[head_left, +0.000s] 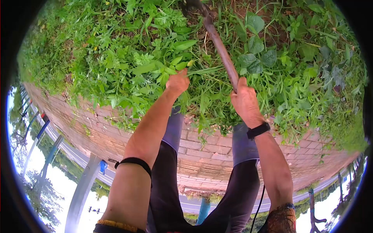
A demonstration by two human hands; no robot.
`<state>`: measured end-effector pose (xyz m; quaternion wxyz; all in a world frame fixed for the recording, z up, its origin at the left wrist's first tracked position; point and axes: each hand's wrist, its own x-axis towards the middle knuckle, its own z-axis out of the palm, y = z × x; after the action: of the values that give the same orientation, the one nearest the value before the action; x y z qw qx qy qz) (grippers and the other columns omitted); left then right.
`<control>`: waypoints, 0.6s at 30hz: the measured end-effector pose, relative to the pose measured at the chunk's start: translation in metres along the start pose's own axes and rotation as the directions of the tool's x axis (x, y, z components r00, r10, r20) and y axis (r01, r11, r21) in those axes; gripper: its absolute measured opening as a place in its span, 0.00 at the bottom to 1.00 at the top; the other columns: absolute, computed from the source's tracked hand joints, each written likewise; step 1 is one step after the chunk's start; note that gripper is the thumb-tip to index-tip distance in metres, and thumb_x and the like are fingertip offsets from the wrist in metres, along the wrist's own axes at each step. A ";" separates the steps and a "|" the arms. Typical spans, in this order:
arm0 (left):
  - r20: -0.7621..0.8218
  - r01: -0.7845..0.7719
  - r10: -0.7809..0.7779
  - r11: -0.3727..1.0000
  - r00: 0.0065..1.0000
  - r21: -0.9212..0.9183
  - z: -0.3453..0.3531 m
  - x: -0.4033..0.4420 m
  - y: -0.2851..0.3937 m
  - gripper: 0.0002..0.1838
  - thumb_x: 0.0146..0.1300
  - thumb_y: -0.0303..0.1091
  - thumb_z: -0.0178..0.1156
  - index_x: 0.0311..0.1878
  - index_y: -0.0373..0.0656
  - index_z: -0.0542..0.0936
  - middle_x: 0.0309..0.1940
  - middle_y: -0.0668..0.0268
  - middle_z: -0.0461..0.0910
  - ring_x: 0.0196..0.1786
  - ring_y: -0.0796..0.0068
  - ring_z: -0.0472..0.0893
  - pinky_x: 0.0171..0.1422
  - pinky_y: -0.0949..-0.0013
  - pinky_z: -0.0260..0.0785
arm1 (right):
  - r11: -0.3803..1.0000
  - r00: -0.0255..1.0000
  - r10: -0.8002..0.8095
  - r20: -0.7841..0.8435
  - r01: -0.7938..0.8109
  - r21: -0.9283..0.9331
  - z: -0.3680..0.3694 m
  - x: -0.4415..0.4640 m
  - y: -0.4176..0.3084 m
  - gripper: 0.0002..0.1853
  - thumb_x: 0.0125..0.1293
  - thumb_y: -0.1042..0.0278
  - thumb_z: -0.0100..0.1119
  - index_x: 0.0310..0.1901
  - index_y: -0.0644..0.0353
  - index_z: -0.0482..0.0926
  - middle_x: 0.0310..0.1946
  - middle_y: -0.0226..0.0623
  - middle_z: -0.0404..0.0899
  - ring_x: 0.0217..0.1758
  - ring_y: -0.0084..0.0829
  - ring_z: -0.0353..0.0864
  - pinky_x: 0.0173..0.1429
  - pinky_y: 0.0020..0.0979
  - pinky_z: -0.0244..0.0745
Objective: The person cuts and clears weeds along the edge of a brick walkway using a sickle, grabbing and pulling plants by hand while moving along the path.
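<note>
Left hand (178,83) closed among weeds (116,58), any pinch hidden by leaves (170,70); right hand (245,101) wrapped round a wooden handle (221,48). The handle runs forward to a dark head (192,4), partly out of view; soil (272,33) shows only in small patches, with weeds standing dense on both sides.

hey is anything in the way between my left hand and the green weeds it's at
Nothing visible: your bare left hand is right at the leafy green weeds, its fingertips hidden by leaves. The long brown wooden handle in your right hand is off to the right.
</note>
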<state>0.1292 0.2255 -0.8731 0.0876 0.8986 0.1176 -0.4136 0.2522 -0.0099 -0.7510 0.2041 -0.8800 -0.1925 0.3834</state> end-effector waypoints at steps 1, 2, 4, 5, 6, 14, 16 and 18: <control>-0.067 -0.026 0.030 0.998 0.997 0.059 -0.001 -0.006 0.005 0.19 0.61 0.32 0.54 0.55 0.39 0.69 0.48 0.50 0.79 0.47 0.51 0.83 0.43 0.56 0.81 | 1.000 0.999 0.007 0.041 -0.006 -0.027 0.001 -0.017 0.018 0.12 0.57 0.81 0.54 0.42 0.73 0.65 0.19 0.58 0.77 0.24 0.57 0.81 0.26 0.51 0.77; -0.033 -0.032 0.031 0.999 0.999 -0.028 -0.001 -0.009 0.011 0.18 0.61 0.32 0.54 0.54 0.39 0.70 0.47 0.51 0.79 0.47 0.53 0.83 0.43 0.57 0.81 | 0.998 0.997 0.020 0.080 -0.016 -0.057 -0.004 -0.041 0.034 0.12 0.57 0.81 0.54 0.41 0.73 0.65 0.19 0.59 0.76 0.24 0.58 0.81 0.27 0.51 0.77; 0.012 -0.018 0.021 0.980 1.000 -0.196 -0.009 -0.001 0.022 0.17 0.60 0.30 0.54 0.53 0.39 0.71 0.44 0.52 0.81 0.47 0.57 0.83 0.42 0.58 0.81 | 0.992 0.968 0.114 0.224 -0.122 0.023 -0.023 -0.124 0.055 0.18 0.57 0.77 0.59 0.46 0.73 0.64 0.21 0.62 0.75 0.26 0.60 0.80 0.28 0.51 0.76; 0.323 0.113 -0.042 0.973 0.945 -0.204 -0.051 -0.006 0.052 0.23 0.63 0.31 0.52 0.62 0.40 0.68 0.50 0.57 0.81 0.43 0.58 0.85 0.48 0.57 0.81 | 0.980 0.954 0.181 0.239 -0.195 0.038 -0.043 -0.149 0.032 0.19 0.57 0.76 0.59 0.46 0.72 0.63 0.21 0.62 0.75 0.27 0.62 0.79 0.29 0.53 0.75; 0.235 0.051 -0.001 0.977 0.972 -0.206 -0.045 -0.006 0.055 0.21 0.63 0.31 0.51 0.60 0.40 0.70 0.47 0.57 0.82 0.43 0.62 0.85 0.46 0.60 0.81 | 0.976 0.941 0.204 0.269 -0.218 0.021 -0.049 -0.166 0.014 0.19 0.56 0.77 0.59 0.46 0.72 0.63 0.21 0.62 0.75 0.27 0.62 0.79 0.29 0.53 0.75; -0.002 0.065 -0.073 0.896 0.997 -0.439 0.059 0.001 0.010 0.10 0.62 0.32 0.53 0.46 0.43 0.76 0.28 0.66 0.76 0.31 0.66 0.79 0.35 0.69 0.74 | 0.993 0.963 0.087 0.257 -0.104 0.053 -0.044 -0.118 0.005 0.16 0.56 0.78 0.60 0.41 0.71 0.64 0.19 0.59 0.76 0.25 0.58 0.80 0.28 0.50 0.77; -0.065 -0.067 0.060 0.991 0.996 -0.120 0.046 0.007 0.005 0.10 0.62 0.33 0.53 0.45 0.44 0.76 0.28 0.67 0.77 0.31 0.66 0.79 0.35 0.68 0.74 | 0.998 0.987 0.040 0.158 -0.046 0.033 -0.027 -0.064 0.001 0.15 0.56 0.78 0.59 0.41 0.71 0.65 0.19 0.56 0.77 0.25 0.57 0.80 0.28 0.49 0.78; 0.056 -0.052 0.053 0.998 0.997 -0.020 0.015 -0.011 0.011 0.08 0.61 0.33 0.55 0.43 0.45 0.76 0.33 0.64 0.80 0.36 0.66 0.83 0.37 0.67 0.77 | 0.999 0.991 0.047 0.129 -0.044 -0.027 -0.009 -0.058 0.006 0.14 0.56 0.79 0.57 0.42 0.72 0.65 0.18 0.55 0.76 0.23 0.56 0.80 0.26 0.48 0.78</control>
<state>0.1146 0.2101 -0.8737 0.1100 0.8886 0.0953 -0.4351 0.2238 -0.0452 -0.7138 0.1718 -0.8598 -0.1896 0.4419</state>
